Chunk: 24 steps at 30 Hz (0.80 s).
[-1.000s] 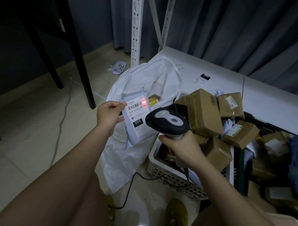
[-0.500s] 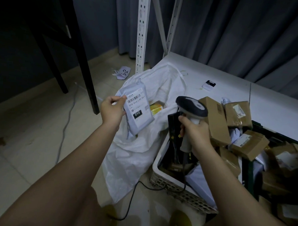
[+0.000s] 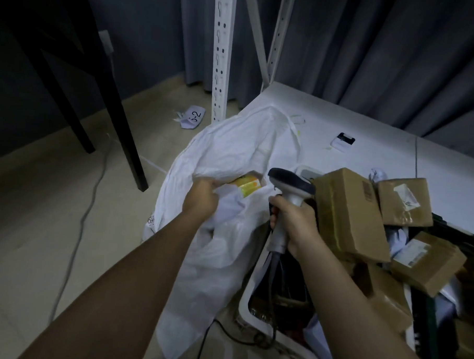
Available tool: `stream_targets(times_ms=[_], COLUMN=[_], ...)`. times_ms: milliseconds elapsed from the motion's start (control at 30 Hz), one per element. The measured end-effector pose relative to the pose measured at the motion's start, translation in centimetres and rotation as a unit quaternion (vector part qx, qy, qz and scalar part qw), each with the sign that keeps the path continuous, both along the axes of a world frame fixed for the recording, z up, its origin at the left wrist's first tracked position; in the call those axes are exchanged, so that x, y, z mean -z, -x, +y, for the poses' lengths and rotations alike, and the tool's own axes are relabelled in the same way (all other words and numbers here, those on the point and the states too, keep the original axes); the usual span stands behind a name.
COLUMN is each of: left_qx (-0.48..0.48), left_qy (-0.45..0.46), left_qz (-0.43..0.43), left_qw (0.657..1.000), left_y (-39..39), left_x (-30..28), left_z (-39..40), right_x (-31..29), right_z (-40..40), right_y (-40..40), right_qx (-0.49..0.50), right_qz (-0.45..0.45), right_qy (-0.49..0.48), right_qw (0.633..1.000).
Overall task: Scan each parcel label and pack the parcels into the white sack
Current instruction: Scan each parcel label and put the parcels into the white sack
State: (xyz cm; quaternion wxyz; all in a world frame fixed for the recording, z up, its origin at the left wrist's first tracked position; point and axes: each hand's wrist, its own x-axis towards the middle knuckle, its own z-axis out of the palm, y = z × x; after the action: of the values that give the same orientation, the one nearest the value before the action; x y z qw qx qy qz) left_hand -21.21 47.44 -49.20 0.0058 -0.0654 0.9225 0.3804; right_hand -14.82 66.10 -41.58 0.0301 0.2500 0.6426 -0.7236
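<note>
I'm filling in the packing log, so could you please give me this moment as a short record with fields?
Left hand: inside the mouth of the white sack, fingers curled round a pale mailer parcel
Right hand: grips the barcode scanner by its handle, head up
Already in sack: a yellow box
Waiting: brown cardboard parcels heaped in the white crate
Scanner aim: at no label

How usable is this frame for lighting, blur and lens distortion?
Head view: dim overall, upper left nearly black; white sack brightest but not blown out; motion blur softens the left hand inside the sack, while the right hand and scanner are fairly sharp; wide-angle bends the shelf upright.
</note>
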Motion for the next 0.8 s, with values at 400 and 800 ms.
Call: stream_targets(times_ms=[400,800], left_qx=[-0.168,-0.189], left_qy=[0.082,-0.113], left_qz=[0.055,-0.192], left_qw=[0.981,0.956], left_y=[-3.6,-6.5], left_x=[1.7,5.1], left_z=[-2.5,-5.8], right_x=[4.9,6.4], right_z=[-1.8,-1.7], right_y=[2.4,1.0], right_qx=[-0.049,-0.053], right_qz=[-0.031,-0.058], right_qy=[-0.001,-0.021], right_qw=[0.998,0.997])
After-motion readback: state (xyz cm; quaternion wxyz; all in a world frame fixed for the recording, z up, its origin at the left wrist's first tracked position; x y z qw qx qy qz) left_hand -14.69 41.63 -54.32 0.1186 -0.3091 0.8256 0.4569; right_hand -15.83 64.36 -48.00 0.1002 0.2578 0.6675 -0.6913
